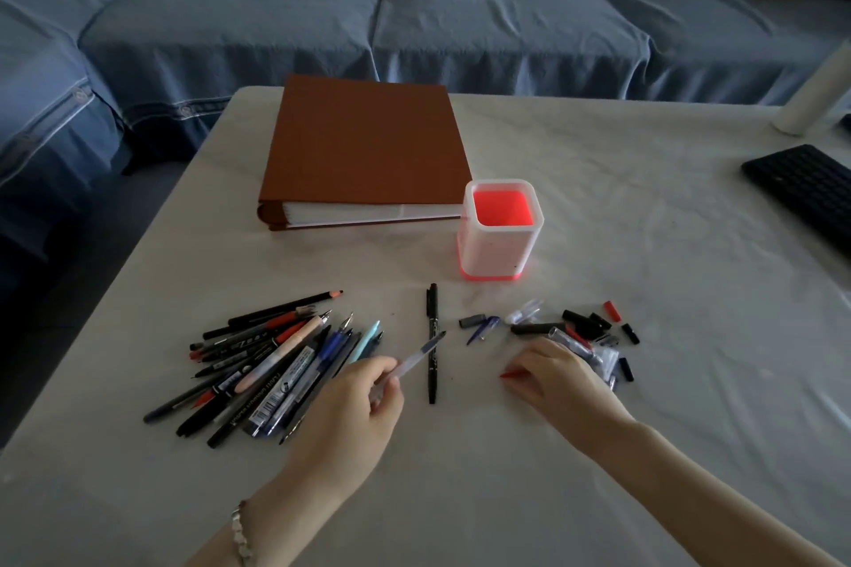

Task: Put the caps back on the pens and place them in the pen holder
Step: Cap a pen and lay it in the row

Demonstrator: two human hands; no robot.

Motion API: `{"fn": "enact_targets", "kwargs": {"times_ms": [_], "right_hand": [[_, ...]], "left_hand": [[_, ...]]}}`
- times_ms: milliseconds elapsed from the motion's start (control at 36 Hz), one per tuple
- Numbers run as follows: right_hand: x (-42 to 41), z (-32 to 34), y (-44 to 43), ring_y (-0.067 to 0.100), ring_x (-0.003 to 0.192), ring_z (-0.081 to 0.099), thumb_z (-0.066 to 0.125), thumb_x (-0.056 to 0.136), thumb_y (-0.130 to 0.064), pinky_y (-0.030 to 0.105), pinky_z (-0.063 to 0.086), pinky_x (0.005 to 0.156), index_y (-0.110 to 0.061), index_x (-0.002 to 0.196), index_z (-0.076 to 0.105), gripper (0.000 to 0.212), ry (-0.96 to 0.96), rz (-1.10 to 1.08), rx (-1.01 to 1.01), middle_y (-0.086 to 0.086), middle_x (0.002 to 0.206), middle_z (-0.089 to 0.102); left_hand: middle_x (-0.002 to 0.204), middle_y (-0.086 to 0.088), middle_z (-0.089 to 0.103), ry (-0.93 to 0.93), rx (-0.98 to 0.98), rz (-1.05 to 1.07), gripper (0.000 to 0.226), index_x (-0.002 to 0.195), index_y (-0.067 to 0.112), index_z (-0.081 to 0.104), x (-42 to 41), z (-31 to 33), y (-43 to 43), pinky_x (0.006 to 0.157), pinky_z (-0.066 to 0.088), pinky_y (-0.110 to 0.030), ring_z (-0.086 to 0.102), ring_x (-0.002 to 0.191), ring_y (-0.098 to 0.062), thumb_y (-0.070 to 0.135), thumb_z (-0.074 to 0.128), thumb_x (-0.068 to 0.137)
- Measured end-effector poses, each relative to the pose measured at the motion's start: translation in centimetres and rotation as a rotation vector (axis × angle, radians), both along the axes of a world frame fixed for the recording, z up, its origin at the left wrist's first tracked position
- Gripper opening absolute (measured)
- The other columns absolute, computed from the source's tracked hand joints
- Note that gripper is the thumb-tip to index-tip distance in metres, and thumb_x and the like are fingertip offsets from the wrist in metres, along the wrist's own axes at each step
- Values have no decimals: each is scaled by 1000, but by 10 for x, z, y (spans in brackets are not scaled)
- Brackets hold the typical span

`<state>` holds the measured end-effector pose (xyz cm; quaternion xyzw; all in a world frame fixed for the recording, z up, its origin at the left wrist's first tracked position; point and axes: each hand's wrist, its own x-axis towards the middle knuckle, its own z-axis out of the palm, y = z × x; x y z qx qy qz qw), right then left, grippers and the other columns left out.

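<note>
My left hand (364, 401) pinches a clear-barrelled pen (416, 357), its dark tip pointing up and to the right. A pile of several uncapped pens (271, 359) lies on the table to the left of that hand. One black marker (432, 343) lies alone between my hands. My right hand (559, 375) rests over the near part of a scatter of loose caps (580, 325), fingers curled, with a red cap (512, 374) showing at the fingertips. The white pen holder (499, 239) with a red inside stands behind the caps, with nothing in it.
A brown binder (368, 147) lies behind the pens, left of the holder. A black keyboard (806, 189) sits at the right edge, a white roll (815, 92) behind it. The white table (644, 207) is edged at the back and left by a blue sofa (276, 14).
</note>
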<state>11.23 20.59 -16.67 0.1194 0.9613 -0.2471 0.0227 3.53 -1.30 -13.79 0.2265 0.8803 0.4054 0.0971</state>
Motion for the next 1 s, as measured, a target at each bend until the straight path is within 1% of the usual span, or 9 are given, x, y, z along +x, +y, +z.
{"fn": "enact_targets", "kwargs": {"times_ms": [167, 278, 333, 444, 556, 667, 778, 889, 1000], "right_hand": [[7, 9, 12, 8, 79, 50, 67, 81, -18, 7, 36, 70, -11, 88, 70, 11, 97, -85, -31, -11, 83, 51], [13, 23, 34, 15, 71, 50, 58, 84, -13, 20, 37, 61, -13, 82, 69, 11, 8, -228, 52, -10, 69, 52], [18, 29, 43, 19, 70, 54, 57, 84, -16, 30, 45, 65, -18, 81, 68, 11, -102, -279, 54, -3, 74, 61], [28, 31, 46, 23, 72, 59, 57, 79, -14, 34, 48, 66, -16, 74, 66, 11, -226, -282, 51, 2, 75, 65], [30, 25, 32, 17, 77, 57, 59, 82, -24, 28, 44, 66, -18, 84, 67, 10, -247, -247, 54, -3, 82, 62], [28, 19, 18, 17, 77, 57, 56, 83, -44, 28, 45, 64, -18, 86, 64, 27, -164, -287, 104, -5, 84, 59], [22, 16, 8, 18, 82, 59, 54, 86, -41, 29, 48, 65, -16, 92, 63, 27, -116, -319, 160, -5, 98, 61], [12, 16, 1, 17, 92, 58, 57, 83, -45, 25, 37, 61, -17, 89, 61, 29, -154, -343, 192, -10, 120, 56], [4, 16, -1, 20, 87, 56, 59, 80, -50, 25, 36, 60, -17, 89, 57, 34, -201, -378, 194, -3, 111, 57]], "left_hand": [[84, -1, 68, -18, 2, -7, 14, 96, 14, 65, 0, -2, 0, 71, 49, -32, 63, 79, -20, 13, 53, 89], [82, 2, 68, -41, -11, -8, 14, 95, 17, 65, 1, -3, -2, 70, 50, -32, 64, 78, -18, 12, 54, 88], [82, 4, 68, -42, -11, -8, 13, 95, 16, 65, 2, -3, -2, 71, 48, -30, 63, 78, -15, 13, 54, 88], [81, 2, 67, -30, -18, -24, 14, 96, 15, 65, 3, -3, 1, 71, 49, -32, 63, 78, -17, 13, 55, 88], [81, 1, 67, -25, -25, -48, 13, 95, 16, 64, 4, 0, 4, 71, 51, -35, 63, 79, -19, 15, 53, 89], [79, 0, 67, -22, -19, -64, 12, 93, 16, 63, 6, 2, 6, 68, 46, -28, 62, 77, -19, 15, 52, 89], [78, 1, 65, -26, -33, -73, 13, 92, 16, 63, 5, 2, 5, 66, 46, -28, 61, 75, -19, 16, 51, 89], [82, 0, 67, -42, -32, -60, 13, 94, 16, 63, 5, 2, 4, 70, 50, -32, 62, 79, -20, 16, 51, 89], [81, -2, 67, -35, -36, -59, 13, 92, 15, 64, 7, 3, 4, 70, 50, -36, 62, 78, -22, 15, 51, 89]]}}
